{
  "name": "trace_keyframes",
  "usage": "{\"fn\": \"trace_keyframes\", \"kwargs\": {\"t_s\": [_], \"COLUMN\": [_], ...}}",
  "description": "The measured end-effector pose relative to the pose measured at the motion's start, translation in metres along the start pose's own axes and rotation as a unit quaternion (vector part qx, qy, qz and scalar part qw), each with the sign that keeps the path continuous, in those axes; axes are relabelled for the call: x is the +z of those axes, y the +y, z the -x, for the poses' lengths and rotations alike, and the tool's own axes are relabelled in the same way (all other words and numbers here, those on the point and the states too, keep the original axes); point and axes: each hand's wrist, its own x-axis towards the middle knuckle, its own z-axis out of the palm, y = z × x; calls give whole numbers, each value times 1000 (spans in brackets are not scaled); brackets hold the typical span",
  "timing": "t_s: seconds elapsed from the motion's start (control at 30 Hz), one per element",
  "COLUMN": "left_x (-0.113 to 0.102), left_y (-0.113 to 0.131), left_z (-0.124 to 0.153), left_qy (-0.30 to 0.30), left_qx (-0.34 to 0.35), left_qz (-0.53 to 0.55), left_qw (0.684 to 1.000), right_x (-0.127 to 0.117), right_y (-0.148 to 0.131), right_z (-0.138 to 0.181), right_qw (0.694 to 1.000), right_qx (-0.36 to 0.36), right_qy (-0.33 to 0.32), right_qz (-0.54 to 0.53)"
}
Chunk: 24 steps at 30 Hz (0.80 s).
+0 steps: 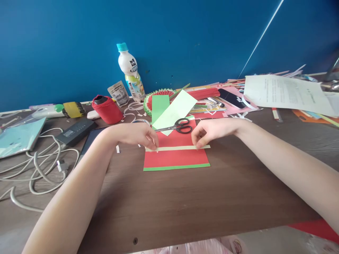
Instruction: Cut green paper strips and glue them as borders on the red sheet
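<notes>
A red paper sheet [176,158] with a green strip along its near edge lies on the brown table [185,201]. Across its middle stretches a thin pale strip [176,148]. My left hand [137,135] pinches the strip's left end, and my right hand [212,132] pinches its right end. Black-handled scissors [178,127] rest just behind, between my hands, on a light green paper [176,109].
A dark green paper [159,107] and a pleated red-green fan [156,96] lie further back. A drink bottle [131,72], red pouch [107,109], charger and white cables [45,162] crowd the left. Papers, a phone [233,98] and a printed sheet [287,93] fill the right.
</notes>
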Motion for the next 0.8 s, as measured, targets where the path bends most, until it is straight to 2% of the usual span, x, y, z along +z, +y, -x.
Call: {"fn": "trace_keyframes", "kwargs": {"t_s": [0.1, 0.37, 0.5, 0.63, 0.8], "left_x": [4, 12, 18, 24, 25], "left_y": [7, 12, 15, 21, 25], "left_z": [-3, -9, -13, -16, -16], "left_qy": [-59, -103, -109, -90, -98], "left_qx": [-14, -24, -6, 29, 39], "left_qz": [-7, -31, -24, -2, 31], "left_qw": [998, 994, 994, 996, 994], "right_x": [4, 14, 13, 6, 3], "right_y": [-6, -13, -12, -11, -11], "right_z": [0, -4, -2, 5, 9], "right_qw": [999, 994, 991, 986, 986], "right_qx": [9, 15, 40, 78, 75], "right_qy": [-37, -102, -105, -101, -112], "right_qz": [11, 36, 75, 103, 97]}}
